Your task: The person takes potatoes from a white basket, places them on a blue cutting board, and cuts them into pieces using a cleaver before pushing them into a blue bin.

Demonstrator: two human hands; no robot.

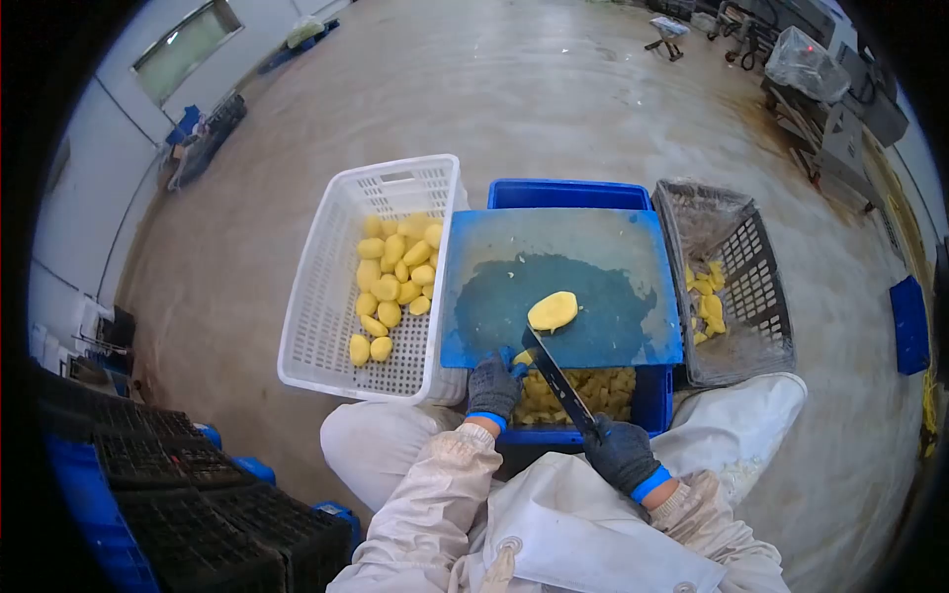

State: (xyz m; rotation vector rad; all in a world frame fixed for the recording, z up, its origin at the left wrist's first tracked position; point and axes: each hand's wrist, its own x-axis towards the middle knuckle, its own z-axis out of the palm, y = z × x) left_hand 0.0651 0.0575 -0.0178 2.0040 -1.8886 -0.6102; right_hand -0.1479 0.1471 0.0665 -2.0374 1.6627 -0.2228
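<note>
My right hand (620,454), in a dark glove, is closed round the handle of a knife (561,383), whose blade points up and left to the near edge of the blue cutting board (613,331). A cut yellow potato half (553,311) lies on the board just beyond the blade tip. My left hand (495,386), also gloved, is at the board's near left edge, its fingers closed on a small potato piece (523,359) beside the blade. The board rests on a blue bin (650,400), and potato pieces (578,396) show in the bin below it.
Left of the board stands a white crate (306,296) holding several whole peeled potatoes (392,282). A dark crate (776,316) with yellow pieces (709,306) is at the right. Black crates (188,494) are stacked at lower left; wheeled equipment (835,128) stands at upper right.
</note>
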